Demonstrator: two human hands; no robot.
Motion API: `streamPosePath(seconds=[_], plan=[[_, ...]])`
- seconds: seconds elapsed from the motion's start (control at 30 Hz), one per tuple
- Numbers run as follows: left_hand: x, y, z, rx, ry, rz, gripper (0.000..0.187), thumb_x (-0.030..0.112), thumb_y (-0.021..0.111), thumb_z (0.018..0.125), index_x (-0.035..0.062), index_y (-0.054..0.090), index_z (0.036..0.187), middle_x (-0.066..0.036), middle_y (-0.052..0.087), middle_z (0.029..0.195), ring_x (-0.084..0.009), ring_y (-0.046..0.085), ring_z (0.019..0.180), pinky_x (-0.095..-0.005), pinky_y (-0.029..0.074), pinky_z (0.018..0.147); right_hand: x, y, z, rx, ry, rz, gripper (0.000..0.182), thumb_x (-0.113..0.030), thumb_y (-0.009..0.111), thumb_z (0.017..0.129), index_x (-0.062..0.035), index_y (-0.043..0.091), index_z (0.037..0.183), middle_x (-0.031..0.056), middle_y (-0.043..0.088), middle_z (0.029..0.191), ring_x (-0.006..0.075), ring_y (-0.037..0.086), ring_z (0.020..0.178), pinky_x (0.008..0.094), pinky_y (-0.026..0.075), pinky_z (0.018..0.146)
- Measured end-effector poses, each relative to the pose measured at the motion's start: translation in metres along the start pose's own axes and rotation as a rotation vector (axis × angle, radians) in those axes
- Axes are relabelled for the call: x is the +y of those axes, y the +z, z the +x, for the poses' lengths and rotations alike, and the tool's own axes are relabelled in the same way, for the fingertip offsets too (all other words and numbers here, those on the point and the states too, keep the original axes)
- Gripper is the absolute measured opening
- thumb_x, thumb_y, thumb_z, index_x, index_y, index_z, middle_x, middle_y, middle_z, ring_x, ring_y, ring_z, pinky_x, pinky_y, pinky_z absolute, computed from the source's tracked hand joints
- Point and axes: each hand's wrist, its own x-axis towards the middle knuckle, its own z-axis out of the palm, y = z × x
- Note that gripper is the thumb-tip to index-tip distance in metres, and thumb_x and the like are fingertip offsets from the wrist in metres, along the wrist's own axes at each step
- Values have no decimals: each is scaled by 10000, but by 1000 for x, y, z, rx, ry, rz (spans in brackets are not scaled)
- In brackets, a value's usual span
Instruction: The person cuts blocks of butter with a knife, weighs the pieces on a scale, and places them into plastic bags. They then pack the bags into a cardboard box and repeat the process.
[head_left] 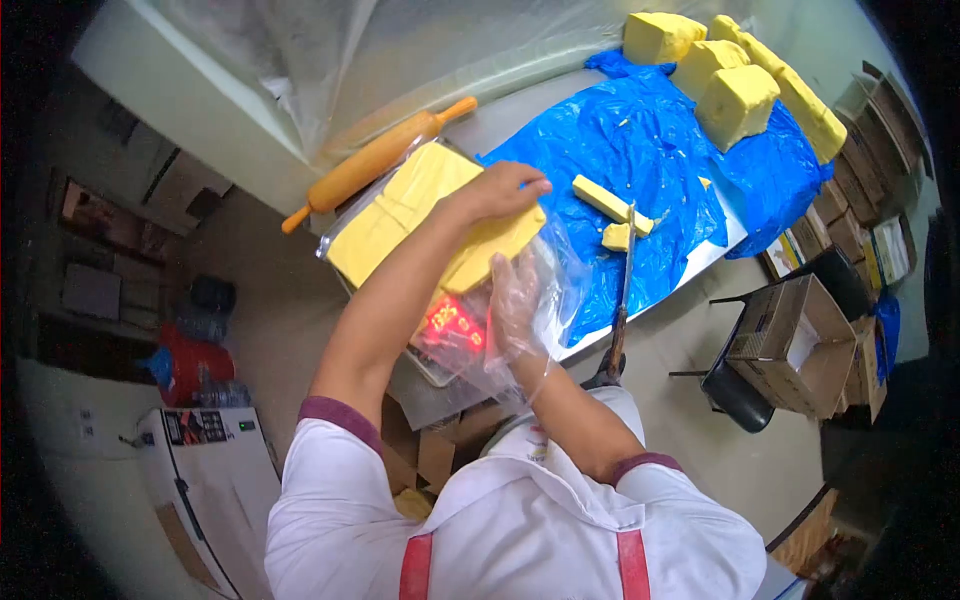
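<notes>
A yellow slab that looks like butter or margarine (400, 215), made of several pieces, lies on clear plastic over a scale. My left hand (490, 192) reaches across its top, fingers bent over the far right end. In a loose clear plastic glove, my right hand (515, 305) has its fingers stretched out and touching the slab's near side. Below the slab, the scale's red display (450, 322) glows through the clear plastic bag (560, 290). Right of my hands, a long knife (626, 285) lies across the blue sheet's edge, its handle toward me, beside a cut yellow stick (605, 200) and a small yellow chunk (616, 237).
A wooden rolling pin (375, 160) lies behind the scale. Several large yellow blocks (738, 105) stand on blue plastic sheeting (610, 130) at the table's far right. An opened cardboard box (790, 345) sits on a black chair at right. A white appliance (215, 490) stands lower left.
</notes>
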Motion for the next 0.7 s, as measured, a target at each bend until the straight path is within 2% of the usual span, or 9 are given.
streamPosePath(seconds=[0.03,0.07,0.1,0.2,0.37,0.47,0.7], plan=[[-2,2,9,-122,-39,-2,413,405,507,953,43,701,911,-159,688,878,-321,650,869,-418,492,786,-5,5,1,11,-84,-24,530,-12,512,934,-6,319,1428,98,473,1336,184,479,1209,323,404,1014],[-5,5,15,-137,-56,58,450,434,491,952,41,697,876,-171,679,847,-336,644,837,-432,486,757,-7,6,2,24,-166,-52,553,0,516,928,-6,304,1439,103,454,1362,191,458,1242,324,388,1038],[-4,8,16,-151,-76,115,490,463,475,951,38,693,842,-182,670,817,-352,638,805,-445,479,729,-5,4,3,103,-97,-9,623,27,545,904,-4,268,1461,119,429,1395,205,411,1297,334,354,1076],[-2,11,17,-208,-97,184,571,524,429,953,36,678,792,-214,651,807,-393,612,771,-482,453,679,-2,0,8,71,-57,139,652,12,569,902,-5,252,1471,121,419,1404,206,431,1282,344,351,1082],[-1,17,14,-215,-64,188,588,544,424,945,43,677,774,-202,652,777,-389,620,768,-488,458,670,-3,-4,4,20,-76,-92,590,-2,573,918,-20,300,1441,115,445,1366,200,468,1236,337,397,1040],[10,12,16,-259,-112,231,594,553,430,938,45,680,761,-194,656,757,-391,626,760,-491,465,665,5,-7,-4,56,-9,-54,586,5,577,910,-6,306,1429,125,455,1351,205,481,1217,334,404,1026],[13,12,14,-200,-123,229,594,561,440,928,59,690,733,-198,651,725,-392,628,738,-492,470,654,12,12,-11,118,124,46,585,27,593,888,20,313,1402,147,474,1315,215,518,1163,322,427,983]])
